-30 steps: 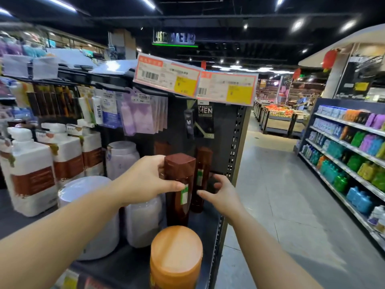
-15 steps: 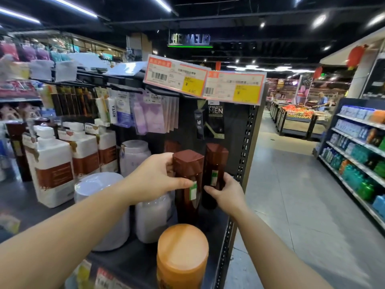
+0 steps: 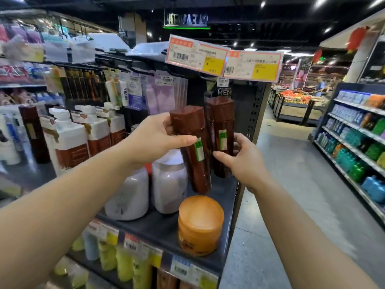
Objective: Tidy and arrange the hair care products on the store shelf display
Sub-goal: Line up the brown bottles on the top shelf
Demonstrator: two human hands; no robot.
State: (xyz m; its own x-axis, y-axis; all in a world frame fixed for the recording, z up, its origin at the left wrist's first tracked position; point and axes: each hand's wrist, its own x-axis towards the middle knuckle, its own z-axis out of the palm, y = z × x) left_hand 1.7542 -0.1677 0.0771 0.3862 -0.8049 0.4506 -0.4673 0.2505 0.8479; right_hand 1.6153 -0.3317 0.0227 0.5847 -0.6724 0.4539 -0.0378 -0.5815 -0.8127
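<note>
Your left hand [image 3: 158,140] grips the tall dark-brown plastic bottle [image 3: 192,151] just under its cap — long axis near upright, cap up and tilted left, base seemingly lifted off the dark shelf [image 3: 227,197] near its right edge. Your right hand [image 3: 239,161], fingers curled, holds the second brown bottle [image 3: 221,136] just beside it, upright, closer to the shelf's back right corner.

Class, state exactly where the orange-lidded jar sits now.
The orange-lidded jar stands at the shelf's front right corner, below the two brown bottles, right of the white tubs.
</note>
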